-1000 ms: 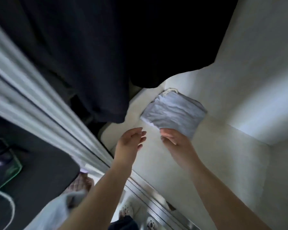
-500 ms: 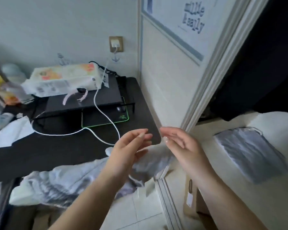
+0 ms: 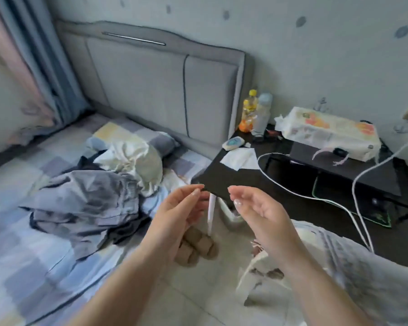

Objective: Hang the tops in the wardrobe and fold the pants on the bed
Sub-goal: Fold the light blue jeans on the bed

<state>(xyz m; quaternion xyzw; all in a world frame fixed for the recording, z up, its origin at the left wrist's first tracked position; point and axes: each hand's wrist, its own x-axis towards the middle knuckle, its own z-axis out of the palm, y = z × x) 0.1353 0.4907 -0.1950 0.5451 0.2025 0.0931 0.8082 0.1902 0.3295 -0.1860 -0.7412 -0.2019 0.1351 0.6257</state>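
Observation:
A heap of clothes lies on the bed (image 3: 17,250), which has a checked sheet. On top of the heap is a crumpled grey garment (image 3: 85,203), with a cream one (image 3: 137,163) behind it and dark fabric underneath. My left hand (image 3: 179,222) and my right hand (image 3: 259,212) hover side by side in front of me, above the floor beside the bed. Both have relaxed fingers and hold nothing. A pale grey garment (image 3: 353,267) lies at the lower right, below my right forearm. The wardrobe is out of view.
A black desk (image 3: 280,184) stands right of the bed, carrying bottles (image 3: 257,114), a tissue pack (image 3: 330,135), paper and white cables (image 3: 360,208). A grey padded headboard (image 3: 165,88) backs the bed and curtains (image 3: 26,67) hang at the left. Beige slippers (image 3: 198,245) sit on the tiled floor.
My view has swung left, from the wardrobe interior with a folded grey garment, past the desk, to the bed. Both hands stayed empty in front of me.

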